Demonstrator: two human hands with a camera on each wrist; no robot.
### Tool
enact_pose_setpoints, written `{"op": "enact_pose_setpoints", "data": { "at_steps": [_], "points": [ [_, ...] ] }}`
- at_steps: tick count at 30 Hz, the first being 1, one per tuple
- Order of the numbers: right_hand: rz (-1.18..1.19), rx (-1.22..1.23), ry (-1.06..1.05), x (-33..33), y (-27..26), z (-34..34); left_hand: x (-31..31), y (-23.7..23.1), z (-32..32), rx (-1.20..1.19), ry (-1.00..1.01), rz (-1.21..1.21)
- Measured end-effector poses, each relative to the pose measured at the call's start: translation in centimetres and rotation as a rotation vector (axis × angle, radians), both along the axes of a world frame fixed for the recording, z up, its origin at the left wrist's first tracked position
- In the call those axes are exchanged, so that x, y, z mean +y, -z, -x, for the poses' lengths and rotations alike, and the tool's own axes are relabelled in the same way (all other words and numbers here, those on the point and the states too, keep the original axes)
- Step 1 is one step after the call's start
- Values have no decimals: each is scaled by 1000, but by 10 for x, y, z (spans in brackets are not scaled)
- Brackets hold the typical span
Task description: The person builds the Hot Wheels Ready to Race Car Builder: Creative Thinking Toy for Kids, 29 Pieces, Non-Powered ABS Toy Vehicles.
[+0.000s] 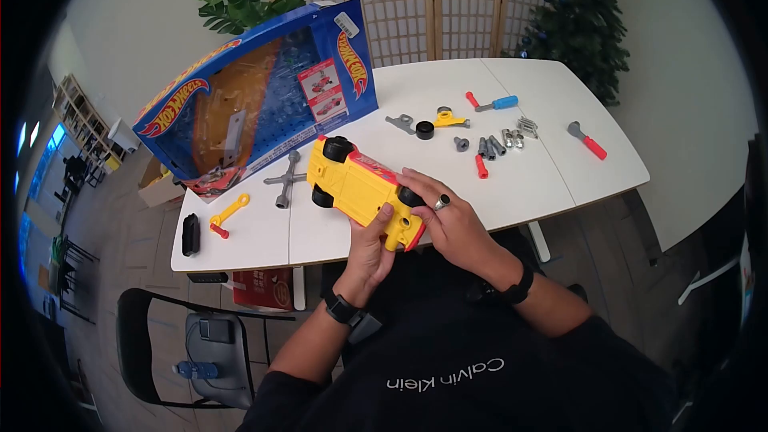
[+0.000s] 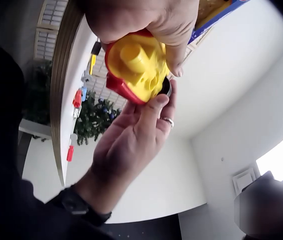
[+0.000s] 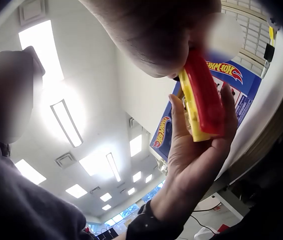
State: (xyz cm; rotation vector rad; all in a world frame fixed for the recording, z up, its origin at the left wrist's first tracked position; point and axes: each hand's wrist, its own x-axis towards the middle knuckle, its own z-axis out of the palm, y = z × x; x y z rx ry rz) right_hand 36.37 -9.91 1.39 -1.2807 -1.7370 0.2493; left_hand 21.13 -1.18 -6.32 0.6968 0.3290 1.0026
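A yellow and red toy car [image 1: 352,186] is held above the table's front edge, its yellow underside facing up. Black wheels show at its far end and one at the near right corner. The left hand [image 1: 372,254] grips the near end from below, thumb on the underside. The right hand [image 1: 458,228] pinches the near right wheel [image 1: 410,197], fingers along the red side. In the left wrist view the car's yellow end [image 2: 141,65] lies between both hands. The right wrist view shows the red side [image 3: 204,95] against the left hand [image 3: 196,162].
A blue toy box [image 1: 264,104] stands at the table's back left. Near it lie a grey cross wrench [image 1: 285,180], yellow wrench [image 1: 232,212] and black part [image 1: 190,234]. At right are a loose wheel [image 1: 425,130], several bolts [image 1: 492,146], a blue screwdriver [image 1: 504,102] and a red-handled tool [image 1: 592,146].
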Motion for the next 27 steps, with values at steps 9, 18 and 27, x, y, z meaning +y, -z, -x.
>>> {"op": "enact_pose_setpoints", "data": {
  "at_steps": [9,18,27],
  "points": [
    [-153,146,-211,6,5,3,-3,-6,2,-32,-79,-125],
    [-233,-39,-179,11,10,1,-9,-9,4,-96,30,-57],
    [-203,-421,43,-11,-14,15,-6,-15,11,-27,-255,-310]
  ]
}}
